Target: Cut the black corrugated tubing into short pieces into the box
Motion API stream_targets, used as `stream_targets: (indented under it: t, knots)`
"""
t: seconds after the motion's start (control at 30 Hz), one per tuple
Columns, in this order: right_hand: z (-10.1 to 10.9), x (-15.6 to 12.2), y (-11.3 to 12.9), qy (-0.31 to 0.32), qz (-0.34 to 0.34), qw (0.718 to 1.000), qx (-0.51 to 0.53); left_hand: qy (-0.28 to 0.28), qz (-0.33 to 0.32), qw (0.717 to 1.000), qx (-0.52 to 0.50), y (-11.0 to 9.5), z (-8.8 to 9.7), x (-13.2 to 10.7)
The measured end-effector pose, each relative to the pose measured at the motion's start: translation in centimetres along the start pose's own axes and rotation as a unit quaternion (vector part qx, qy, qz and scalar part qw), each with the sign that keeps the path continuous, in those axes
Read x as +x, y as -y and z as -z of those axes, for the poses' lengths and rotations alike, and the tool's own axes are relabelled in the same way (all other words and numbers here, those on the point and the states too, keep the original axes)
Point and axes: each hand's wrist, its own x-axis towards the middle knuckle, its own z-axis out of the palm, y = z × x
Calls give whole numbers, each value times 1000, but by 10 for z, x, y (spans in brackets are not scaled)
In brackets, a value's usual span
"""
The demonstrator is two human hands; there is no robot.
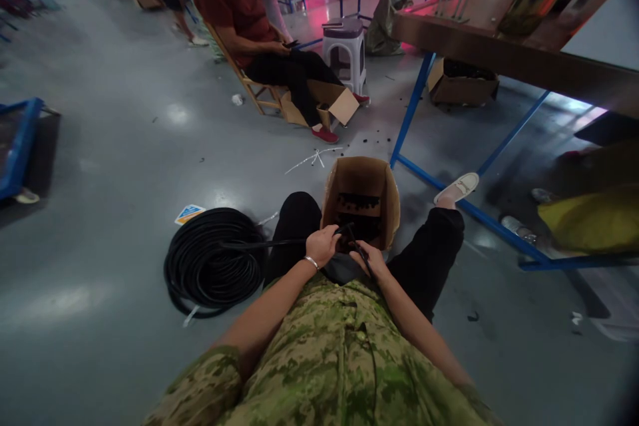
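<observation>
My left hand [322, 245] is closed round the free end of a black hose-like line, too small here to tell tubing from cable. The line runs left across my thigh to a large black coil [214, 261] on the floor. My right hand [370, 259] grips a thin dark tool [355, 239], whose upper end meets the line's tip; its exact kind is unclear. Beyond both hands, between my legs, stands an open cardboard box [391, 203] with short black pieces inside.
A person in a dark red shirt [219, 0] sits ahead on a wooden chair, beside another cardboard box [344, 105]. To the right is a table with blue legs [413, 106]. A grey stool [344, 46] stands ahead. A blue-framed cart [22, 140] is at left.
</observation>
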Motion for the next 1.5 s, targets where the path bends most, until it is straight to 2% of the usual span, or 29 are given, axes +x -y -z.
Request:
stream_targets:
  t: [0.17,0.43,0.63,0.77,1.03,1.2,1.5]
  knots:
    - [0,0,2,-1,1,1000,16,5,-9,1000,7,0,0,0]
    - [0,1,-5,8,-5,999,33,23,-85,995,50,-6,12,3]
    - [1,1,-5,11,-11,999,35,46,-103,991,69,-8,17,7]
    - [1,1,-2,8,0,999,32,54,-93,992,59,-6,12,7]
    - [-15,8,-12,-27,5,997,-73,88,-18,994,69,-7,2,6]
    - [-19,11,-17,-37,-4,995,-88,101,-7,993,64,-8,2,7]
    - [-17,10,-10,-32,-12,995,-89,98,-8,993,69,-4,-3,7]
